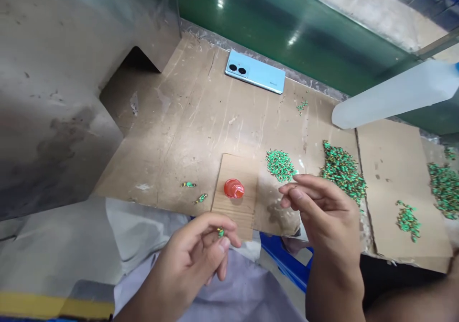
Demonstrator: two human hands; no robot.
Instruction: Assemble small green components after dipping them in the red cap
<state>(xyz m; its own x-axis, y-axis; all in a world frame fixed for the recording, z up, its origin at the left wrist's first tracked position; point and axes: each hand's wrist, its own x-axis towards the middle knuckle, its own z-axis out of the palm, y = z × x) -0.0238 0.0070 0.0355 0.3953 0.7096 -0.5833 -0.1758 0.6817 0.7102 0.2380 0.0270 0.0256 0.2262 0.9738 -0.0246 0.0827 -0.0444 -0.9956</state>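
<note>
My left hand point(201, 250) is closed in a pinch at the front edge of the table, gripping a small green and yellow figure piece point(220, 232) between thumb and fingers. Thumb and fingertips of my right hand point(319, 202) are pressed together just beside a small pile of tiny green pieces point(280, 165); whatever they hold is too small to make out. Between the hands, a red cup-like container point(234, 188) sits on a strip of cardboard point(233, 166). Two small green, yellow and dark figures point(189, 184) lie to its left.
A larger heap of green pieces point(342, 171) lies on the right, with more piles on a cardboard sheet point(387, 164) beyond. A light-blue phone point(261, 76) and a translucent plastic bottle point(390, 95) are at the back. A metal housing point(53, 97) bounds the left. Another person's blurred arm point(419, 298) shows lower right.
</note>
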